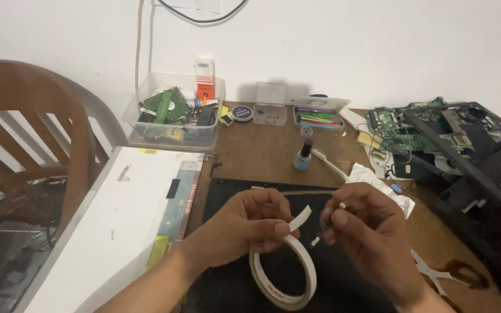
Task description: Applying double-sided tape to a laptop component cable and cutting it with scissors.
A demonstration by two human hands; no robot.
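My left hand [249, 225] grips a roll of white double-sided tape [288, 277] by its upper rim, thumb pressed near a loose tape end [300, 218] that sticks up to the right. My right hand [366, 223] is close beside it, fingers pinched together on something small and white, a scrap near the fingertips [341, 206]; I cannot tell exactly what. Both hands hover over a black flat panel [233, 290] lying on the brown table [262, 150].
A white screen panel [129, 220] lies at left beside a wooden chair [42, 133]. At the back: a clear bin of parts [175, 116], small cases [319, 113], a small bottle [304, 153]. A dismantled laptop [453, 139] sits right; scissors [442, 275] lie near my right wrist.
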